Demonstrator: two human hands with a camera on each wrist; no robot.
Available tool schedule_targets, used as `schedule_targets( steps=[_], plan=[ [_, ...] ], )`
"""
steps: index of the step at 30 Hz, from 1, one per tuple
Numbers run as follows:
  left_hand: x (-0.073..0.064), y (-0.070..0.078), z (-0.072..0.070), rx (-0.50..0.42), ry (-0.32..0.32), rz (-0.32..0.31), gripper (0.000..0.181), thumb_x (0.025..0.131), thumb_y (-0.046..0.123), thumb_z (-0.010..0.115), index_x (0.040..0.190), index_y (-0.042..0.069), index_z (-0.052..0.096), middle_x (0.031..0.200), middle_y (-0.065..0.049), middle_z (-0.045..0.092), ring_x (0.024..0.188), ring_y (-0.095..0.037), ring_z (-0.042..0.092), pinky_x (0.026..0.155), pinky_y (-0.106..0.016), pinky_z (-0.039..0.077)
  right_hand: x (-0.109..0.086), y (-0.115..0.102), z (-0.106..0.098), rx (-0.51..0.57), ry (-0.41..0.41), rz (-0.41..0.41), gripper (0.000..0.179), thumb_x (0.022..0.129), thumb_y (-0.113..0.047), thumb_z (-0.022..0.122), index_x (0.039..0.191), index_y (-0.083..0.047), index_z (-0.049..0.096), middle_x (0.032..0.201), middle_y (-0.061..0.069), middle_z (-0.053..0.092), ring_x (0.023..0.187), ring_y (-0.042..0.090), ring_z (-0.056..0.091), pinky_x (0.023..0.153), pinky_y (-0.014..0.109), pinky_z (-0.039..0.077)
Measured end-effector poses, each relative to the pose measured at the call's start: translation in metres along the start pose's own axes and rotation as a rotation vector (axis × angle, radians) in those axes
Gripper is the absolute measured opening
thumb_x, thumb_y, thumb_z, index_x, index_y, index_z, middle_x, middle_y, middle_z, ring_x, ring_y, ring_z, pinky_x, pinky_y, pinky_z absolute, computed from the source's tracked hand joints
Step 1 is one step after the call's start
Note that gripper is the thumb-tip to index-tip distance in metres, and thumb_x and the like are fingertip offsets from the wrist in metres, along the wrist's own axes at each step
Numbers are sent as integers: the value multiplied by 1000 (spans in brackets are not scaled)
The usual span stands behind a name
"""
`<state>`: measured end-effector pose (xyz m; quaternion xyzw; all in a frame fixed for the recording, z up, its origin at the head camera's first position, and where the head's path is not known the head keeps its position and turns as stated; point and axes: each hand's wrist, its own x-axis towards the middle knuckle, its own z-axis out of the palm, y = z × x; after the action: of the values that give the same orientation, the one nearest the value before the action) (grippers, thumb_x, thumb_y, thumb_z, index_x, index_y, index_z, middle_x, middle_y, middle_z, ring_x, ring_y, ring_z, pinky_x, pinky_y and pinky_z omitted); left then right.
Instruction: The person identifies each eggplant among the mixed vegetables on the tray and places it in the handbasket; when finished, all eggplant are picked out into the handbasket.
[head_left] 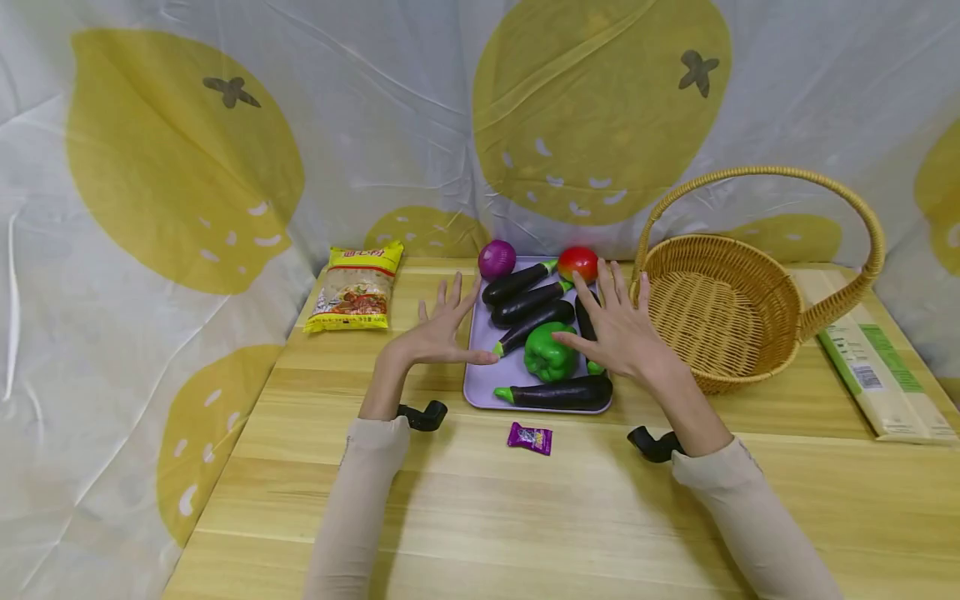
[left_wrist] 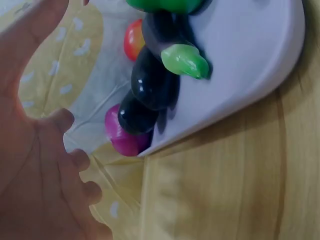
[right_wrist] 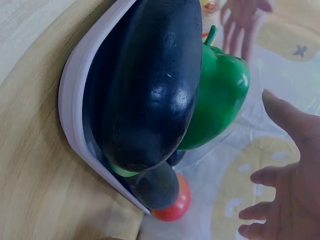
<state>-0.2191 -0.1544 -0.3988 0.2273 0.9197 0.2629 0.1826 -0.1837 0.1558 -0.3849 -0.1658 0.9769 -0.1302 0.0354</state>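
A lilac tray (head_left: 480, 388) holds several dark eggplants (head_left: 564, 393), a green bell pepper (head_left: 551, 352) and a red, tomato-like fruit (head_left: 577, 260). At its back left corner sits a purple onion (head_left: 497, 259). My left hand (head_left: 442, 332) hovers at the tray's left side, fingers spread and thumb reaching over the rim. Over the right side is my right hand (head_left: 615, 325), fingers extended, partly covering an upright eggplant. Both palms show bare in the wrist views, the left palm (left_wrist: 45, 170) and the right palm (right_wrist: 297, 185), holding nothing.
A purple candy packet (head_left: 529, 438) lies in front of the tray. To the left is a yellow food bag (head_left: 356, 287). A wicker basket (head_left: 720, 379) with a tall handle stands on the right, beside a flat green-and-cream package (head_left: 885, 375). A lemon-print cloth (head_left: 390, 108) hangs behind.
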Motion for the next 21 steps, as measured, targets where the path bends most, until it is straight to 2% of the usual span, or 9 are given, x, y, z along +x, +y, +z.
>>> schedule_targets(
  steps=[4, 10, 14, 21],
  plan=[
    [2, -11, 2, -10, -48, -2, 137, 77, 56, 86, 165, 29, -16, 170, -14, -29, 157, -42, -26, 119, -77, -15, -3, 1, -3, 14, -16, -13, 99, 99, -65, 53, 168, -16, 2, 173, 24, -14, 160, 44, -13, 122, 74, -16],
    [7, -25, 8, -32, -128, -66, 146, 72, 46, 94, 166, 22, -15, 170, -19, -26, 157, -44, -23, 122, -73, -15, -9, 5, -5, 63, -23, -47, 99, 99, -65, 53, 168, -19, -3, 172, 22, -17, 160, 41, -17, 122, 71, -20],
    [9, -29, 12, -30, -189, -97, 148, 70, 42, 96, 165, 22, -17, 170, -18, -27, 157, -41, -25, 123, -70, -17, -17, 7, -7, 101, -32, -67, 98, 99, -64, 54, 168, -20, -1, 172, 22, -17, 160, 41, -16, 123, 68, -21],
    [10, -31, 14, 12, -224, -116, 155, 66, 42, 98, 164, 22, -20, 170, -20, -26, 157, -38, -27, 124, -68, -16, -33, 9, -10, 212, -40, -106, 96, 99, -60, 60, 168, -23, 4, 174, 11, -17, 162, 39, -11, 126, 65, -18]
  ],
)
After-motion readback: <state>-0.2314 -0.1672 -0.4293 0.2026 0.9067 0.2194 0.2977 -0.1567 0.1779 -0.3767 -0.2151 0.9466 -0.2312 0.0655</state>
